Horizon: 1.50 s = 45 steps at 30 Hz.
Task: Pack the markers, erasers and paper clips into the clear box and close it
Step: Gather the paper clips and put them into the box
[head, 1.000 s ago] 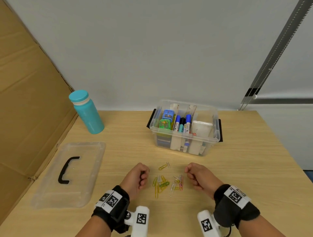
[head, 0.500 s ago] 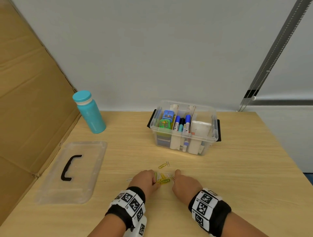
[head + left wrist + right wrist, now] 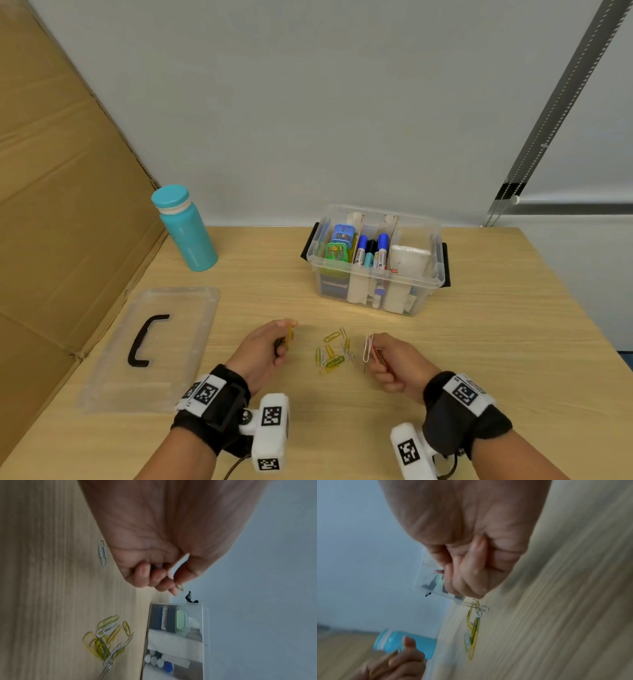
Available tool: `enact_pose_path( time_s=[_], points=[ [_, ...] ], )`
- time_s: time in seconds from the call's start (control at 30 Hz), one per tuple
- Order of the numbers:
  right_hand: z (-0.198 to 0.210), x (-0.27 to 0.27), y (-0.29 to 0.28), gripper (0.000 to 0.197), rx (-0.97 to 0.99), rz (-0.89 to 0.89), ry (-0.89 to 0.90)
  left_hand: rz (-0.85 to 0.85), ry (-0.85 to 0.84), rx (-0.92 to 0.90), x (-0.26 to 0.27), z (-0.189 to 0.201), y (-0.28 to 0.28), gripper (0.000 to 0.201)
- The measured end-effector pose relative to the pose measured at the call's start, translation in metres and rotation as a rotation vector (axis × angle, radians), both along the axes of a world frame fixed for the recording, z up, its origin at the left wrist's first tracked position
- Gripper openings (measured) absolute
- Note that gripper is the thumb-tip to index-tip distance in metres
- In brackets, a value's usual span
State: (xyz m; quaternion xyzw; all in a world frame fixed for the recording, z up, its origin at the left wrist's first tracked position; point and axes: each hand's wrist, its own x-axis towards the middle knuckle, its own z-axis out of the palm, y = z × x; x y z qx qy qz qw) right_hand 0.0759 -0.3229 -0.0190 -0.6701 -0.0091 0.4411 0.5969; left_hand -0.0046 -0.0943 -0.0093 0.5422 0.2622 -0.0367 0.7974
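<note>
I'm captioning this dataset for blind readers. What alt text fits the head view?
Both hands pinch paper clips above a wooden table: left hand, right hand, loose paper clips between them. Beyond stands an open clear box of stationery; its lid and a teal bottle lie left.

An office or lab: bare wooden desk, plain grey wall.

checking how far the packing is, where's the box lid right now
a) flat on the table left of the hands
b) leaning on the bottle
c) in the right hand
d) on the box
a: the lid lies flat on the table, handle up, left of both hands, and the box stands open.
</note>
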Motion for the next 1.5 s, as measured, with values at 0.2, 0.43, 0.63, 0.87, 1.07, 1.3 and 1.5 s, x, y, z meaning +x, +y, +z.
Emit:
enact_pose_path(
  time_s=[0.2,0.43,0.63,0.87,1.07,1.3,1.5],
  points=[
    [-0.005,-0.005,0.004,0.044,0.232,-0.106,0.129,0.075,-0.038,-0.227,-0.001,0.002,0.009,0.02],
    [-0.009,-0.003,0.009,0.027,-0.225,0.008,-0.343,-0.122,0.145,0.604,-0.009,-0.006,0.026,0.031],
    [0.0,-0.002,0.017,0.014,-0.683,0.578,-0.894,-0.457,0.262,1.178,-0.018,-0.013,0.03,0.023],
    [0.004,-0.006,0.039,0.024,-0.915,0.837,-1.073,-0.563,0.178,1.378,-0.016,-0.008,0.028,0.007],
    [-0.002,-0.009,0.033,0.014,-0.737,0.695,-0.956,-0.605,0.192,1.399,-0.011,-0.008,0.032,0.011],
    [-0.002,-0.011,0.004,0.029,0.3,-0.166,0.038,-0.264,0.038,0.515,-0.003,-0.006,0.025,0.02],
    [-0.007,-0.01,0.005,0.029,0.243,-0.323,0.19,-0.1,0.044,-0.191,0.008,-0.002,0.007,0.02]
  ],
)
